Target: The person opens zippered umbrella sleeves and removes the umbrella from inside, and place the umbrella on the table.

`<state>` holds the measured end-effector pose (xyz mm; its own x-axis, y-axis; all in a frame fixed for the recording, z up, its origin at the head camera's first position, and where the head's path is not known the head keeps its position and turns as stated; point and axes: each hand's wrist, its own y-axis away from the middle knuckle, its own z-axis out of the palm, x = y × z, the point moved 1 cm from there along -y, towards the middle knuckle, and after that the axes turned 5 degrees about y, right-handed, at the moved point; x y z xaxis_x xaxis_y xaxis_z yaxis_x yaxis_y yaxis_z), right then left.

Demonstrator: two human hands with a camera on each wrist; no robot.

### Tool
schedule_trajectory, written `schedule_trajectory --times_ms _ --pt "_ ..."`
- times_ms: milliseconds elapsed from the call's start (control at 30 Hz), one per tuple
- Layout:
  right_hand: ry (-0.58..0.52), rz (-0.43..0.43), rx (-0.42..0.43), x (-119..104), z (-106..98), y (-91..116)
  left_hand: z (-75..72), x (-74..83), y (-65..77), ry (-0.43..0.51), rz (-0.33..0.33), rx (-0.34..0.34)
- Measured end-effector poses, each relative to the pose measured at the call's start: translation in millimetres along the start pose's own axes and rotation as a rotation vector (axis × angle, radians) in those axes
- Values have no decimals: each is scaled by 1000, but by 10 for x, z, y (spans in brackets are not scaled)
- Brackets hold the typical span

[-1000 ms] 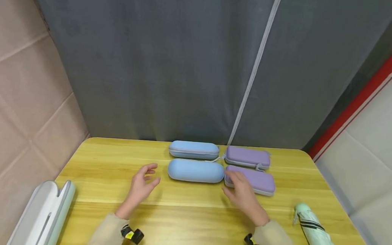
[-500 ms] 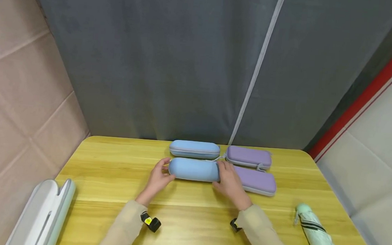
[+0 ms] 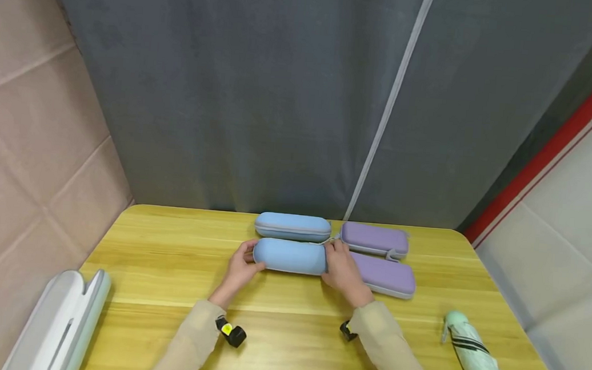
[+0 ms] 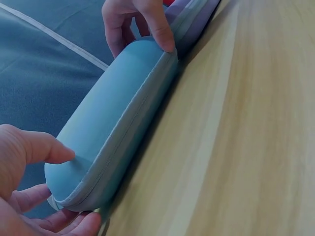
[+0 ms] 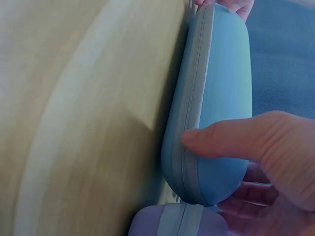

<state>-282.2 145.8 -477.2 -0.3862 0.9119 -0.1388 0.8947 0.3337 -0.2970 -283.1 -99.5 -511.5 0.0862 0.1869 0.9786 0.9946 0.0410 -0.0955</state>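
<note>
A blue zippered case lies in front of a second blue case. My left hand grips its left end; in the left wrist view the thumb is on top and the other fingers curl at and under the end. My right hand holds the right end, with the thumb across the zipper seam and the fingers behind. To the right are a front purple case, partly covered by my right hand, and a rear purple case.
On the wooden table, a folded mint umbrella lies at the right. A white and pale green device stands at the left edge. A grey curtain hangs behind the table.
Both hands moved inward from beside the front blue case and took hold of its two ends. The other cases look unmoved.
</note>
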Motion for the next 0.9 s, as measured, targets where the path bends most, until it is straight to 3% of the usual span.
schedule_trajectory --times_ms 233,467,900 --pt "34 -36 -38 -24 27 -37 -6 -33 -18 38 -69 12" --pt "-33 -38 -67 -62 43 4 -105 -35 23 73 -116 10" --pt "-154 -109 -18 -172 69 241 -337 -36 266 82 -166 -40"
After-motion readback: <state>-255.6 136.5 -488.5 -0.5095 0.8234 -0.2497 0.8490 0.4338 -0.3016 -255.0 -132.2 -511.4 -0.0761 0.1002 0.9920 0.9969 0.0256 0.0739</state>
